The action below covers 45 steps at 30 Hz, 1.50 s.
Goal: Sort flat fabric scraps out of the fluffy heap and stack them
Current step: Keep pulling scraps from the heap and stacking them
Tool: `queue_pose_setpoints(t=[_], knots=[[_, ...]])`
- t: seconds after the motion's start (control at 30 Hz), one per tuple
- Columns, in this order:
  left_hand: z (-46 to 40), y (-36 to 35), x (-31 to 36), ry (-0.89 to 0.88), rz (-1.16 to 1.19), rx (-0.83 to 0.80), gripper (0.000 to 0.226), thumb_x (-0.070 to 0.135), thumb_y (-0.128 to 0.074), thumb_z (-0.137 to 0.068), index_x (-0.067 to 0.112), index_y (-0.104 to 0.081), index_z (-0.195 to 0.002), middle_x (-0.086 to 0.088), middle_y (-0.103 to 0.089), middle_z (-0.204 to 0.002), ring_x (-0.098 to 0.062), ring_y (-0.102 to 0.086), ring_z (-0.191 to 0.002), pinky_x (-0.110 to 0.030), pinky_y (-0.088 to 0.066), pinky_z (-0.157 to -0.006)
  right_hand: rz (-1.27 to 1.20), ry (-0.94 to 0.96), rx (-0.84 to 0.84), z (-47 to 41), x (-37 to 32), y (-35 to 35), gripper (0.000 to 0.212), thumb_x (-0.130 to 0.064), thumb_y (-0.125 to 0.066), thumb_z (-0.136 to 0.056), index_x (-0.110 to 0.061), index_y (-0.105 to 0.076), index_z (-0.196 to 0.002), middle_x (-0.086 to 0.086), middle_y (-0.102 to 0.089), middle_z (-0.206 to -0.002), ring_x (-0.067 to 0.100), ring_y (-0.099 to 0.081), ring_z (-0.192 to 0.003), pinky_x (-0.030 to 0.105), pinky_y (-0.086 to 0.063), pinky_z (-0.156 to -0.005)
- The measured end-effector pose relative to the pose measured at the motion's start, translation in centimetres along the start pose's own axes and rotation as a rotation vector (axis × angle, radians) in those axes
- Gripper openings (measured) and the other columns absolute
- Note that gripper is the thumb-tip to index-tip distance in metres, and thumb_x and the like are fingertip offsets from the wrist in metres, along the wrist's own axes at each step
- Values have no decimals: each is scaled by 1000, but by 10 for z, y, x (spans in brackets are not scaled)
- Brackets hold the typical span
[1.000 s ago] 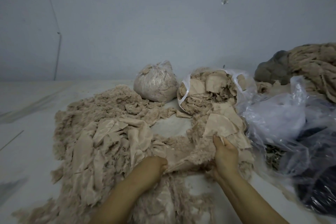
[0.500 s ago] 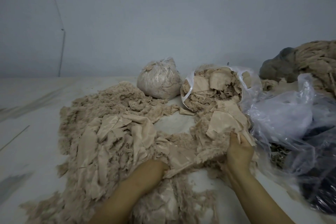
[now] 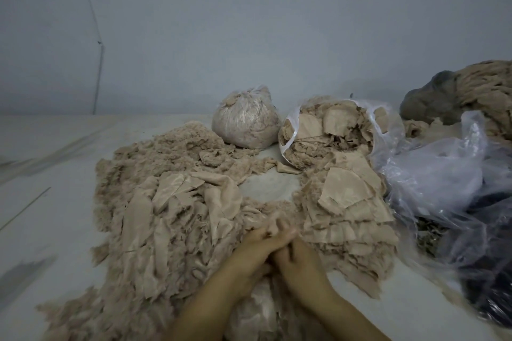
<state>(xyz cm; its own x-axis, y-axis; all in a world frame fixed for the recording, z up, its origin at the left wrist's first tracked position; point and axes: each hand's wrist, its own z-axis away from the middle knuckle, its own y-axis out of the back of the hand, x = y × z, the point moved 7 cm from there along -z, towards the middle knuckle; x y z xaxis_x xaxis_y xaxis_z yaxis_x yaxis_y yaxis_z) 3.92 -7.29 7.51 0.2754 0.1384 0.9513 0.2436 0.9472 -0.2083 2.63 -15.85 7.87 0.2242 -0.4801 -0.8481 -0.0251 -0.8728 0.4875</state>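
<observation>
A pale grey wall (image 3: pixel 249 36) fills the upper half of the frame above a whitish work surface (image 3: pixel 41 216) that runs across the lower half. On that surface, left of centre, spreads the broad beige fluffy heap of frayed fibre and fabric (image 3: pixel 166 202), with flat satin-like strips lying over its middle. At the right edge sits a crumpled clear plastic sheet over dark material (image 3: pixel 443 188), and behind it, in the upper right, a tan shaggy bundle (image 3: pixel 487 91). Right of centre rests the layered stack of flat beige fabric scraps (image 3: pixel 349 213), just below an open clear plastic bag stuffed with beige offcuts (image 3: pixel 329 133); a tied clear bag of fibre (image 3: pixel 246 122) stands just left of that. At lower centre the left hand (image 3: pixel 255 246) and right hand (image 3: pixel 299 260) meet, touching, fingers curled narrowly around a small beige scrap (image 3: pixel 273 225) at the heap's near edge, beside the stack; blur hides the exact grip.
</observation>
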Motion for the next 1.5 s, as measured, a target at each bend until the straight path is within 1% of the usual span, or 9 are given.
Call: queue_pose_setpoints(t=[0.17,0.37,0.57,0.7,0.8,0.87,1.0,1.2,1.5], knots=[[-4,24,-9,66,140,325,20,13,-58,-92,4,-67,-77,-9,-68,-59,-20,-66,-53,-25,-50,-47,296,-1,-230,21,1,-27,71,-21,-40,-100,-32,9,-150,5,-57,-130,17,-59,-105,23,-44,-85],[-12,36,-2,47,243,451,27,19,-50,-97,0,-66,-85,-12,-70,-74,-25,-67,-66,-32,-56,-58,384,-93,-185,41,10,-23,71,-40,-31,-102,-41,36,-124,5,-70,-99,14,-63,-82,19,-42,-70],[-10,49,24,-130,-18,448,26,21,-48,-98,1,-65,-100,-19,-68,-94,-29,-65,-86,-35,-53,-82,397,-61,-56,44,12,-1,80,-62,-47,-88,-41,5,-145,-2,-44,-141,12,-47,-122,23,-36,-102],[0,10,35,-258,-438,120,40,18,-58,-92,24,-62,-53,7,-56,-56,-2,-49,-51,-13,-39,-50,-49,-73,127,14,4,28,70,-49,-67,-81,-44,-29,-140,-14,-47,-126,7,-46,-116,30,-41,-99],[1,4,41,-321,-487,96,33,28,-57,-92,10,-66,-66,-2,-56,-63,-14,-50,-60,-26,-41,-61,-311,-130,173,-4,0,34,6,-21,-67,-88,-25,-66,-84,-13,-63,-77,6,-54,-71,19,-44,-66],[1,19,44,-302,-382,184,37,42,-59,-86,9,-61,-68,-5,-52,-66,-13,-47,-64,-26,-38,-64,-442,-183,273,-3,10,41,29,-16,-58,-94,-12,-58,-65,-9,-56,-54,7,-48,-55,16,-38,-50],[-1,23,23,-75,-215,-35,41,40,-75,-61,4,-73,-80,-9,-70,-74,-16,-63,-66,-23,-49,-63,-648,-341,367,0,28,39,39,-24,-45,-100,9,-63,-91,16,-69,-77,24,-63,-67,32,-50,-61],[-3,22,25,-82,-170,-41,49,27,-80,-69,-4,-65,-104,-23,-70,-98,-29,-67,-86,-39,-53,-80,-576,-350,-115,-4,11,26,54,-61,-69,-69,-16,-73,-97,7,-75,-90,22,-72,-83,34,-57,-69],[-9,2,-3,-18,18,24,40,39,-61,-83,3,-68,-100,-19,-72,-95,-27,-68,-80,-32,-53,-66,-937,-306,97,-8,19,31,45,-12,-69,-74,9,-61,-114,26,-69,-104,38,-67,-96,38,-58,-79]])
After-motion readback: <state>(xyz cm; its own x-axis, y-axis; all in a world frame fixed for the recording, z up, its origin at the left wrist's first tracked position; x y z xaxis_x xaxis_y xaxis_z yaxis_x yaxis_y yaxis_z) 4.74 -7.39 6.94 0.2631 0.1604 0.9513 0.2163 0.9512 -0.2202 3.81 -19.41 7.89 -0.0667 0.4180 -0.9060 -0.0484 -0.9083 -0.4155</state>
